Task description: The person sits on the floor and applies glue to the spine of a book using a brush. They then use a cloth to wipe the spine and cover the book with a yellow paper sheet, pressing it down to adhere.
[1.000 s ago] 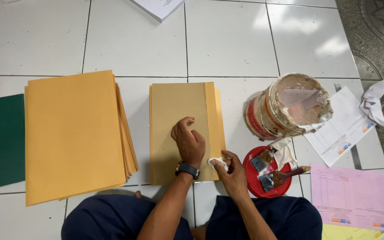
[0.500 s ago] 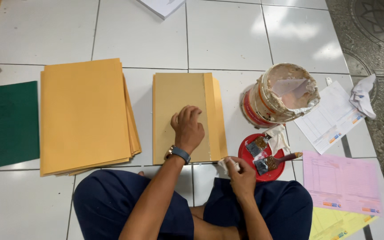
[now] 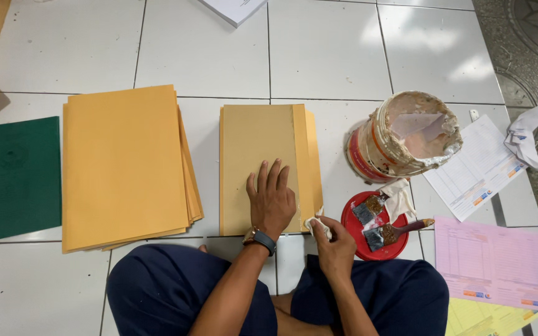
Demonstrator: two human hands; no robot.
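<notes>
Sliding up the folder's (image 3: 263, 168) long seam, your right hand (image 3: 334, 246) is pinching a white rag (image 3: 316, 224) while your left hand (image 3: 272, 199), nearer and flat-open, is pressing the folder down.

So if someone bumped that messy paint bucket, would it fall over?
Probably it would roll rather than fall: the bucket already looks tipped, its open mouth facing the camera. Its round wall suggests it could roll toward the red lid. The crusty rim looks dried and rough, so it is likely not slippery to grab.
</notes>
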